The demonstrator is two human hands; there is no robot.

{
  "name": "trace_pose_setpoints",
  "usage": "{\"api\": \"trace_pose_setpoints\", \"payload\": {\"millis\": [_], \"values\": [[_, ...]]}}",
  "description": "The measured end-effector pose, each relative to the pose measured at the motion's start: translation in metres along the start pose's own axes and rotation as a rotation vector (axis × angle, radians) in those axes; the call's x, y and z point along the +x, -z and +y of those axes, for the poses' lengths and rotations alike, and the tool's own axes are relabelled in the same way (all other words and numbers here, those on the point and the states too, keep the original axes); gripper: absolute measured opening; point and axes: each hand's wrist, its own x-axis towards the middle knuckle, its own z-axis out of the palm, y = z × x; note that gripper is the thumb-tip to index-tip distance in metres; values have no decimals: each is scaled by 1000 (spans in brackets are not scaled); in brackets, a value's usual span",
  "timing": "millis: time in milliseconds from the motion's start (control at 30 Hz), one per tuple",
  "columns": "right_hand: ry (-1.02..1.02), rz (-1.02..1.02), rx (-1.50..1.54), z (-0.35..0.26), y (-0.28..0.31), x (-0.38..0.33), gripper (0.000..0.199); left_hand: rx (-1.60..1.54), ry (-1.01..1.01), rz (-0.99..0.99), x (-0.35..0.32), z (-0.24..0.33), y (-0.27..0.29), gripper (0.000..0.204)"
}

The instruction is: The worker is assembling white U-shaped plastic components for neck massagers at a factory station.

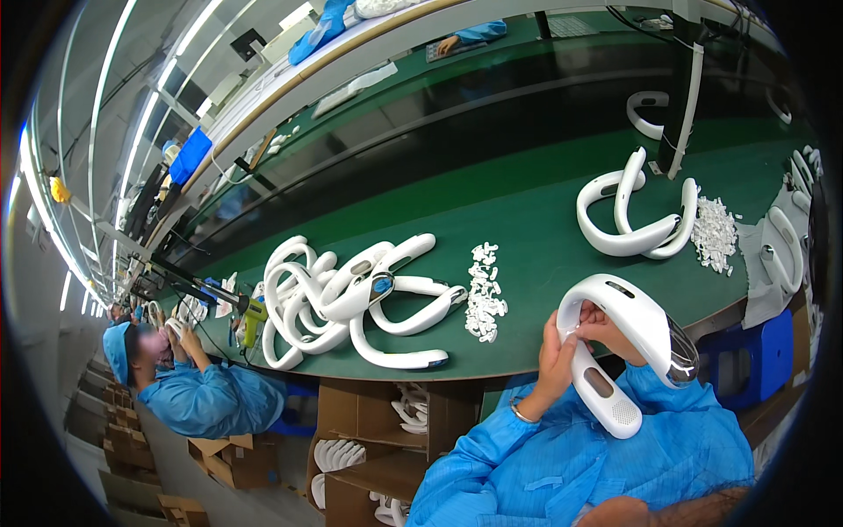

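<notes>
- Nearest, a white U-shaped device (645,329) is in both hands before the blue gown (536,483), its shiny dark cap pointing right and its perforated end downward.
- The left hand (553,362) has its grip clamped on the device near the bend; a loosened hold on that smooth shell could let it drop, since it seems held clear of the counter (540,272).
- The right hand (604,328) has its fingers inside the loop, beside the left's; the shell hides the rest, so I cannot tell whether its grip is clamped. Forcing the two ends apart could strain the bend.
- Just beyond, a pile of small white pieces (483,307) lies loose; a brushing sleeve could scatter them.
- To its left, a tangled heap of white devices (351,303) reaches the front edge; tugging one could drag its neighbours off or scratch them.
- Farther right, interlocked white loops (623,239) touch or nearly touch a second pile (716,233); lifting a loop carelessly could spill it.
- Farther left, a co-worker (206,400) sits near a green tool (253,322).
</notes>
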Motion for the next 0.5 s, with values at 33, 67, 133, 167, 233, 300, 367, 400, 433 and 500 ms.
{"api": "trace_pose_setpoints", "payload": {"millis": [33, 67, 133, 167, 233, 300, 367, 400, 433, 500], "values": [[-90, -11, -9, -4, 0, -2, 26, 27, -3, 9, -1, -2, -1, 54], [-70, -9, 39, 0, -1, -1, 25, 26, -1, 8, -2, -3, -1, 54], [-12, -16, 173, 13, -3, -3, 23, 26, -53, 20, -5, -4, -4, 51], [5, -21, 240, 18, -5, -2, 23, 26, -51, 19, -5, -3, -6, 51], [8, -29, 379, 30, -7, 2, 21, 102, -152, 51, -6, -2, -10, 46], [2, -45, 513, 51, -8, 7, 20, 162, -195, 73, -3, -5, -8, 44], [23, -58, 580, 43, -12, 11, 18, 225, -236, 104, 0, -8, -4, 42], [75, -18, 513, 37, -10, 4, 17, 170, -213, 102, 3, -10, -3, 41], [123, 25, 446, 10, -6, -2, 15, 113, -185, 99, 5, -11, -2, 40], [-8, -111, 413, 44, 3, 11, 23, 97, -98, 101, 18, -9, -2, 38]]}}
